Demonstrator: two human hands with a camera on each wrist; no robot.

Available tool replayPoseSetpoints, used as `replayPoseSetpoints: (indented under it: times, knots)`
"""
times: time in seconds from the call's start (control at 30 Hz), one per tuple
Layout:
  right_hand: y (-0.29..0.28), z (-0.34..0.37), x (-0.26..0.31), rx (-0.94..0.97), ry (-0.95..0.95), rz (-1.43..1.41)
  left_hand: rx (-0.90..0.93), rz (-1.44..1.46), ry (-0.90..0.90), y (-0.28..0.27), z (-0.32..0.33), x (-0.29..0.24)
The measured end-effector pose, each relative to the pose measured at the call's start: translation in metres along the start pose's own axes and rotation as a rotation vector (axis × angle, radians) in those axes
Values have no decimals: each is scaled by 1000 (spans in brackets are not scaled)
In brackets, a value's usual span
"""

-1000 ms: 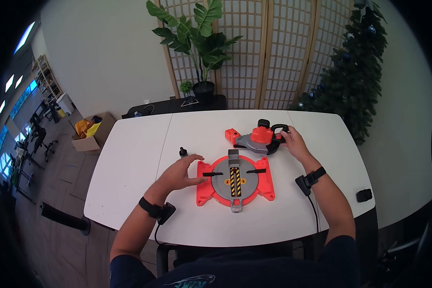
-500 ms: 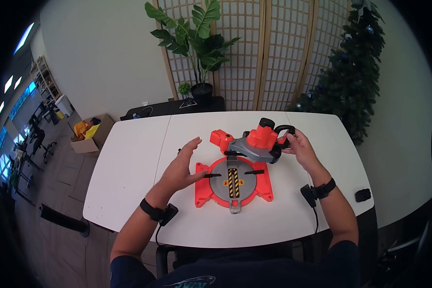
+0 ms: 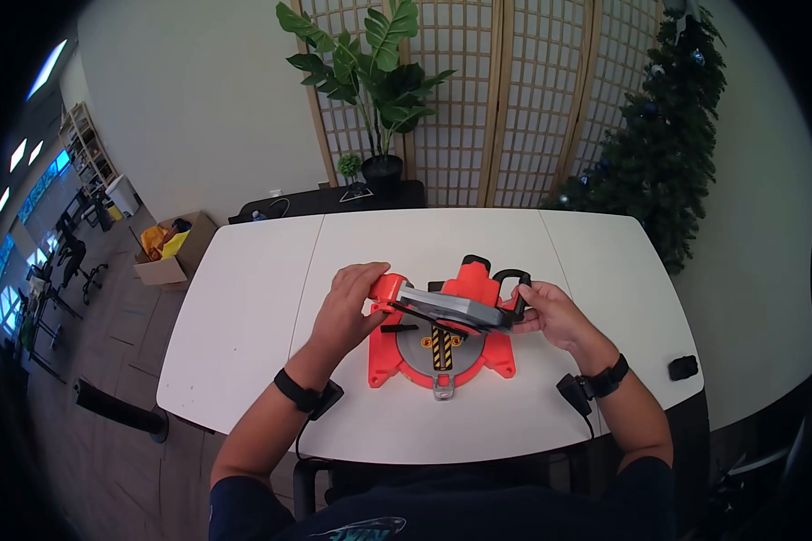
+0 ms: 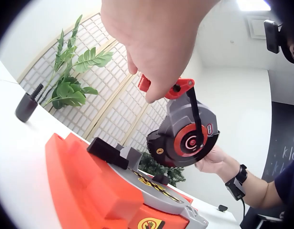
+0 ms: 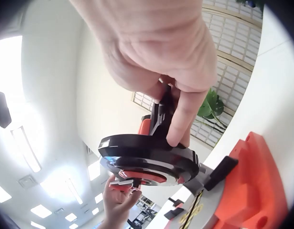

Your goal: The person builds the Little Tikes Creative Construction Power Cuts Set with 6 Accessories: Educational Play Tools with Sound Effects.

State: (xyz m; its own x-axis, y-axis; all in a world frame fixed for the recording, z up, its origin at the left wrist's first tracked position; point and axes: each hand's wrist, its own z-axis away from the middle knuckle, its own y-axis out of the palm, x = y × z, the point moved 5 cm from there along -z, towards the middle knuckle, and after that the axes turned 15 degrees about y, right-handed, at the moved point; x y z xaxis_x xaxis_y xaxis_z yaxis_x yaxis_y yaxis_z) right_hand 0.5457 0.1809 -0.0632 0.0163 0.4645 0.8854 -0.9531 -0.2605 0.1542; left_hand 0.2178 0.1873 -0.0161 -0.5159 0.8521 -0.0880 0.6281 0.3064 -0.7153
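Observation:
Both hands hold the toy miter saw's upper part (image 3: 451, 308), with its grey arm, red motor housing and round blade guard (image 5: 142, 147), over the red and grey saw base (image 3: 384, 368). My left hand (image 3: 341, 311) grips the red block at the arm's left end. At the other end, fingers of my right hand (image 3: 558, 316) curl round the black handle (image 3: 521, 281). In the left wrist view the blade (image 4: 191, 140) hangs above the base's round turntable, apart from it. The base lies flat on the table, yellow-and-black stripes (image 3: 442, 350) along its middle.
A black threaded peg (image 4: 27, 106) stands on the white table (image 3: 244, 307) beyond the base, hidden behind my left hand in the head view. A small black object (image 3: 683, 368) lies near the right edge. Behind the table are a potted plant (image 3: 383, 171) and a folding screen (image 3: 541, 108).
The saw's upper part has been lifted from behind the base and brought over it, tilting on the way. My left hand, earlier spread beside the base, now holds its red end.

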Motion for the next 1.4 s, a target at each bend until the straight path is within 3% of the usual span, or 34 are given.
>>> replayPoseSetpoints:
  times: [0.13,0.27,0.43,0.53,0.8,1.07,1.17,1.23,1.4]
  knots:
    - [9,5,-3,94,61,-92,-25,-2,-41,-1,2,2]
    - [21,11,1,44,8,-139,-7,28,-67,5,7,5]
    - [24,15,8,-196,-117,193,67,96,-229,12,11,7]
    - [22,10,8,-131,-261,266,93,141,-307,17,11,9]
    - [30,18,17,-167,-339,374,80,292,-392,20,13,12]
    - [37,24,22,-181,-334,477,-12,461,-486,27,12,13]
    - [49,25,22,-178,-380,424,-93,498,-590,31,9,18]
    - [53,25,20,-228,-482,589,-112,493,-599,41,15,28]
    - [61,33,25,-276,-558,640,-168,549,-641,50,16,33]
